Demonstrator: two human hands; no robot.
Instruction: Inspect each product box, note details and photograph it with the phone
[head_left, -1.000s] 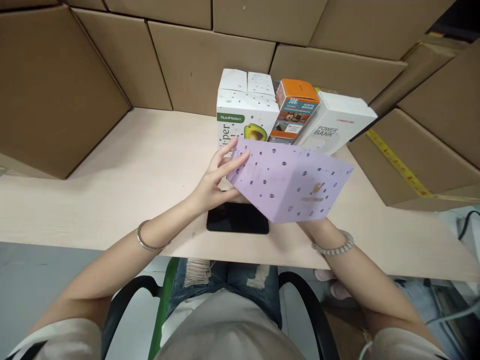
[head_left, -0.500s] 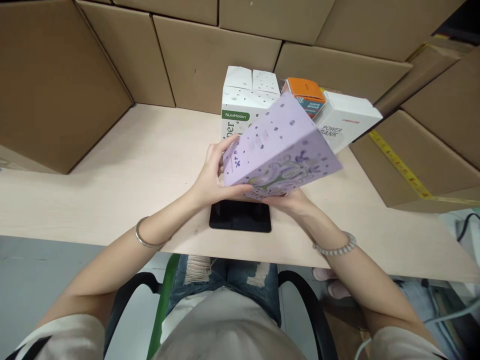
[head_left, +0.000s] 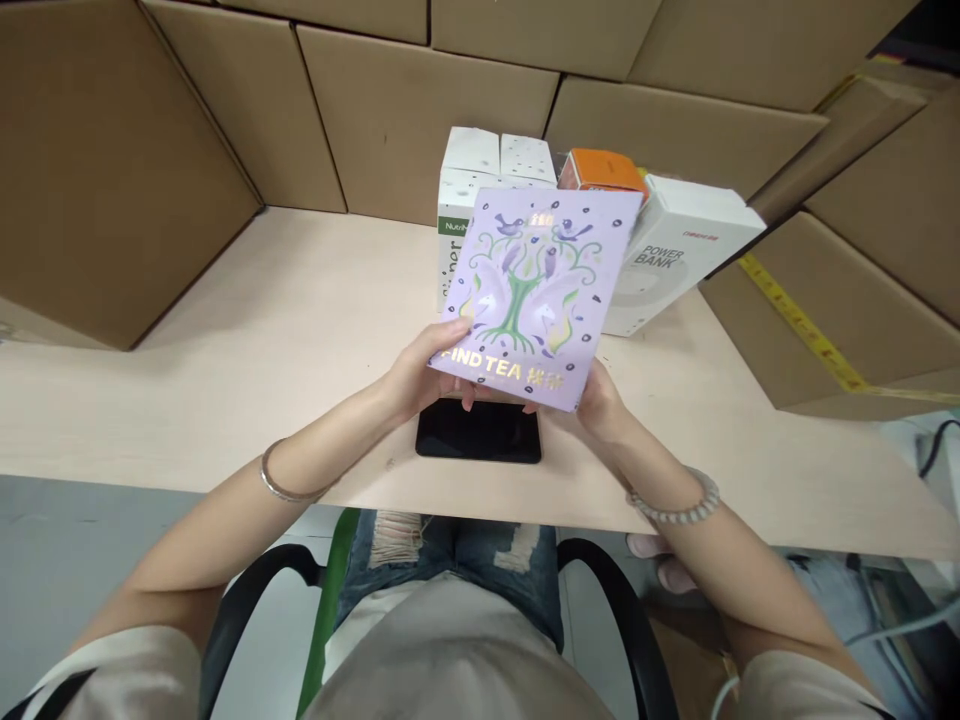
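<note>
A purple tea box (head_left: pixel 532 290) with a tree-and-bird picture and gold "FIND TEA" lettering is held up above the table, its printed front facing me. My left hand (head_left: pixel 420 370) grips its lower left corner, thumb on the front and fingers curled beneath. At the lower right edge, my right hand (head_left: pixel 600 400) holds it from behind; most of those fingers are hidden by the box. Just below the hands lies a black phone (head_left: pixel 478 432), flat on the table, its screen dark.
Behind the tea box stand a white NutriMotion box (head_left: pixel 454 195), an orange-topped box (head_left: pixel 606 170) and a leaning white power bank box (head_left: pixel 679 245). Large cardboard boxes (head_left: pixel 420 120) wall in the back and both sides of the pale wooden table (head_left: pixel 225 380).
The tea box has been turned over from its dotted, plainer side, so the picture side now faces me. Both hands have shifted their hold along its lower edge.
</note>
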